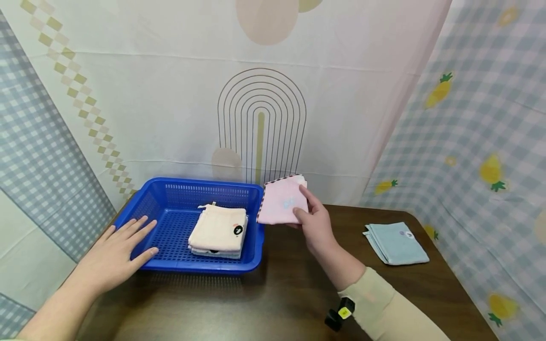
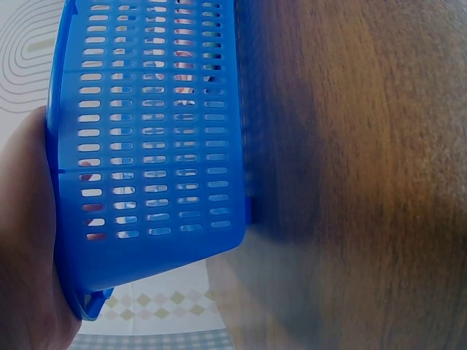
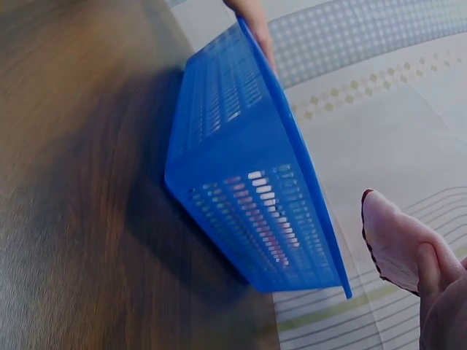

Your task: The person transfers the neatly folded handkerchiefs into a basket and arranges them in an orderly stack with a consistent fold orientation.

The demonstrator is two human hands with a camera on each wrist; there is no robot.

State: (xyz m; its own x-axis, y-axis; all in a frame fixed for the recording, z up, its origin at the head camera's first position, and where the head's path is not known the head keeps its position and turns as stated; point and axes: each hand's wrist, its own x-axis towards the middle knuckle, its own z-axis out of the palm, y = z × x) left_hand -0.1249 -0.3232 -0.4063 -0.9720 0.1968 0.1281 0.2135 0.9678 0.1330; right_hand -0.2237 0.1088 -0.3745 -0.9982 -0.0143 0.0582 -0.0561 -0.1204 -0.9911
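My right hand (image 1: 317, 220) pinches a folded pink towel (image 1: 279, 203) with a dark striped edge, thumb on its front. The towel hangs in the air at the right rim of a blue plastic basket (image 1: 200, 265); the right wrist view also shows the pink towel (image 3: 398, 237) above rim height. Inside the basket lies a stack of folded cream towels (image 1: 219, 229), the top one bearing a small black motif. My left hand (image 1: 115, 251) rests with spread fingers over the basket's left rim. In the left wrist view that hand (image 2: 29, 240) lies along the rim.
A folded light blue towel (image 1: 396, 243) lies on the right of the brown wooden table (image 1: 298, 293). A patterned white curtain (image 1: 170, 109) hangs behind the table, with checked cloth (image 1: 482, 156) on the right. A small black device (image 1: 341, 312) sits at my right cuff.
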